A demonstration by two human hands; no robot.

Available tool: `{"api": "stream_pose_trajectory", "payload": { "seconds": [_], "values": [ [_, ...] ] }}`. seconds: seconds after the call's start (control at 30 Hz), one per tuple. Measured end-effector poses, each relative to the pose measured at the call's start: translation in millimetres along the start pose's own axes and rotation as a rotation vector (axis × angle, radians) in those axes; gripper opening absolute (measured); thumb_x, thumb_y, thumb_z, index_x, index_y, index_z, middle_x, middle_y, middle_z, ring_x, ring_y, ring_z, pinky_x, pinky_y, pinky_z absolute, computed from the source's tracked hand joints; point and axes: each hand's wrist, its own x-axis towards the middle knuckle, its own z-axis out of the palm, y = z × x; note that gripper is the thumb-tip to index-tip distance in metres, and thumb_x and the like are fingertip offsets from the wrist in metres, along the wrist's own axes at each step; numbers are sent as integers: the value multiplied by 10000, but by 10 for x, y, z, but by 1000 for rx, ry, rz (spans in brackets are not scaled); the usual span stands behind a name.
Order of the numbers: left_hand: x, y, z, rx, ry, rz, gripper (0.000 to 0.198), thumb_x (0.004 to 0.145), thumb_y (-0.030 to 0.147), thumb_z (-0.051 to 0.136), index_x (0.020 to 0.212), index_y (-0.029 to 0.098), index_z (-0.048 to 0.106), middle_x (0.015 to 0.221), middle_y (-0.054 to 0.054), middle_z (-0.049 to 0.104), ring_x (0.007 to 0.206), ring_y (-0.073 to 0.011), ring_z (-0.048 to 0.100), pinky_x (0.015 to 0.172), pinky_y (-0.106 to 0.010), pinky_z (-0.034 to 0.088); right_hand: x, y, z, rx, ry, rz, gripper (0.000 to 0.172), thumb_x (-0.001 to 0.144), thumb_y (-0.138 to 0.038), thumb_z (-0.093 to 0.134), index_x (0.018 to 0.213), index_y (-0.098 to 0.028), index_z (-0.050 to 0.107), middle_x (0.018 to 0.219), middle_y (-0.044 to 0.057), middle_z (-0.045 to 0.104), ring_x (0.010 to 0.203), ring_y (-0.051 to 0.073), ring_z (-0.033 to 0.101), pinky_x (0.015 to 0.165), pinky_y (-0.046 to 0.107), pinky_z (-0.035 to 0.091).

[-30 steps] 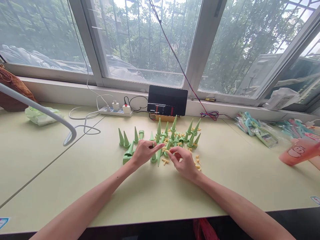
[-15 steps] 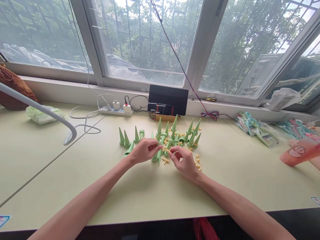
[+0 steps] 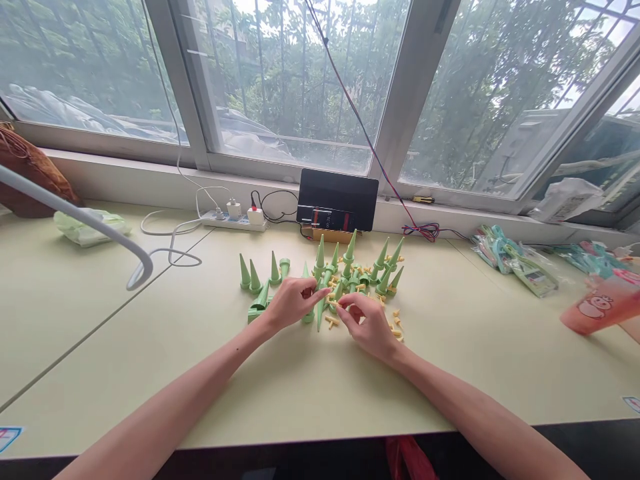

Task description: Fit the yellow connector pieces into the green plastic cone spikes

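The left hand (image 3: 293, 303) is closed on a long green plastic spike (image 3: 319, 319). Thumb and forefinger pinch its wide end, and its tip points toward the near edge of the pale green worktop (image 3: 310, 393). The right hand (image 3: 369, 325) lies just beside it, with thumb and forefinger pinched on a small yellow plastic peg (image 3: 334, 305) held close to the wide end of the spike. Whether peg and spike touch is too small to tell. Both hands are in the middle of the worktop, nearer the back edge than the near one.

Just behind the hands stands a cluster of upright green plastic cones (image 3: 350, 263), tips up. A few more cones (image 3: 250, 275) stand in a short row to the left, and some lie flat under the left wrist. Loose yellow pegs (image 3: 396, 327) are scattered between the cones and to the right of the right hand.

A black flat device (image 3: 337, 199) leans against the window sill at the back edge. A white power strip (image 3: 233, 221) with plugs and white cables lies to its left. A grey curved tube (image 3: 75, 217) reaches in from the left edge. Near the right edge lie clear bags of coloured packets (image 3: 515, 260) and a pink packet with a cartoon pig (image 3: 597, 308).
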Motion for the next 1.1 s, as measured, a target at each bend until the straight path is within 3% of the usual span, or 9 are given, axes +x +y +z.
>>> {"api": "stream_pose_trajectory", "payload": {
  "seconds": [0.17, 0.5, 1.1],
  "values": [
    [-10, 8, 29, -34, -49, -44, 536, 903, 404, 550, 534, 190, 226, 520, 71, 156, 525, -87, 132, 479, -249, 172, -1, -2, 5, 0, -38, -1, 160, 937, -336, 574, 920, -186, 627, 767, 32, 663, 506, 109, 501, 496, 256, 464],
    [-39, 101, 85, -196, 128, -245, 598, 826, 483, 633, 535, 189, 201, 518, 56, 184, 517, -79, 185, 482, -244, 177, -27, -13, 11, 35, -109, -24, 106, 938, -294, 590, 923, -200, 637, 806, 32, 658, 577, 124, 527, 548, 257, 480],
    [-79, 211, 125, -371, 115, -328, 571, 833, 455, 633, 552, 197, 209, 534, 61, 183, 518, -73, 183, 477, -241, 167, -34, -25, 41, 50, -87, -4, 37, 909, -221, 610, 888, -192, 619, 788, 20, 644, 589, 120, 536, 554, 240, 467]
  ]
}}
